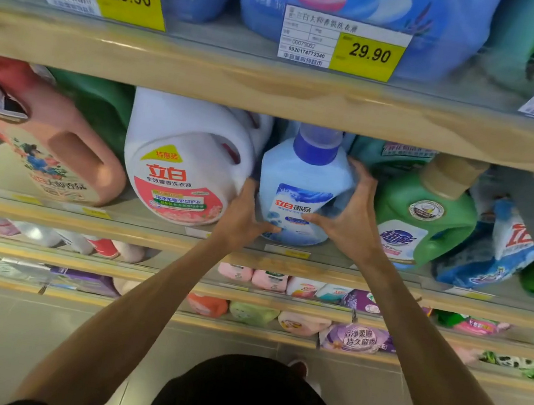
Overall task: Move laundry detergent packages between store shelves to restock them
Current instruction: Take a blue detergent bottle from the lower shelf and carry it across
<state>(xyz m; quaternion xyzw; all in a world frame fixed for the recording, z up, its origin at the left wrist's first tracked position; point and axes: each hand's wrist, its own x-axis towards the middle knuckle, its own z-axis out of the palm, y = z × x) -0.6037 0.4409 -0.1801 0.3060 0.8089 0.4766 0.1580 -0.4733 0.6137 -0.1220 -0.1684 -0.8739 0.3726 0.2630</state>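
Bottle (299, 186) of detergent, the pale blue one with the darker blue cap, sits upright near the front edge of the middle shelf (116, 225), about midway along it. I can't tell if its base is on the board or just off it. Going from the left end: a pink jug (58, 150) lying tilted, then a big white jug (188, 163) right up against the blue one. The left hand (242, 216) is wedged between those two, fingers curled round the bottle's lower left side, thumb across the front near the bottom. The right hand (350, 214) wraps the other side, fingers reaching up toward the shoulder, thumb on the label. So both hands are clamped on it. Just right of that is a green bottle (427, 212), then a blue bag (501, 251). My guess is it's stiff plastic, full, so fairly heavy and a bit slick. I'd hold low on the body, not the cap.
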